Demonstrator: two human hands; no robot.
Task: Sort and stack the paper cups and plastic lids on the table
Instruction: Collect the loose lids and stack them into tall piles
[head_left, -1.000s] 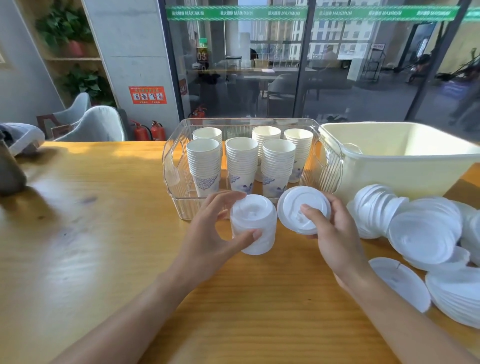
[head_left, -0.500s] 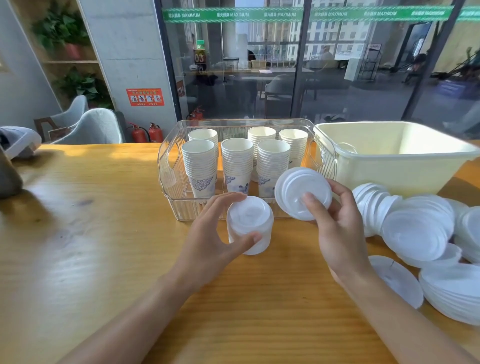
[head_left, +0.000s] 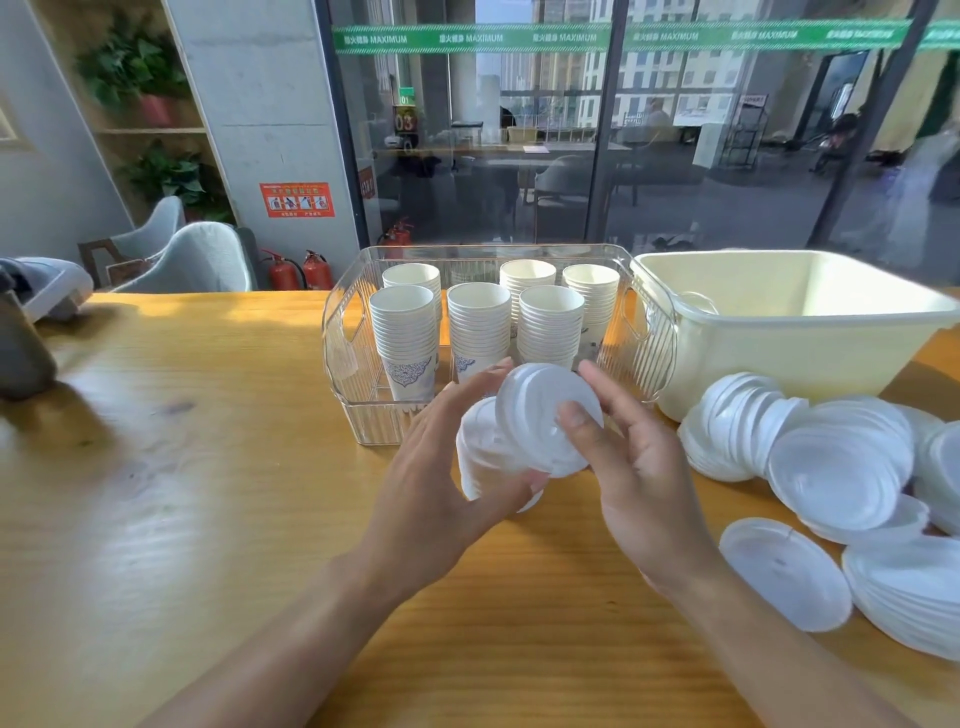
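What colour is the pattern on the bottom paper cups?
Blue on white, seen on the front-left cup stack in the head view.

Lid stack (head_left: 485, 457) mostly hidden behind the lid (head_left: 545, 415) & left hand (head_left: 441, 483). Right of lid stack, loose lids (head_left: 904, 587) cut off by frame edge. Hands motion-blurred.

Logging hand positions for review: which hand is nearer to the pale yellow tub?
Right. The right hand, holding a lid, is just left of the pale yellow tub; the left hand is further left.
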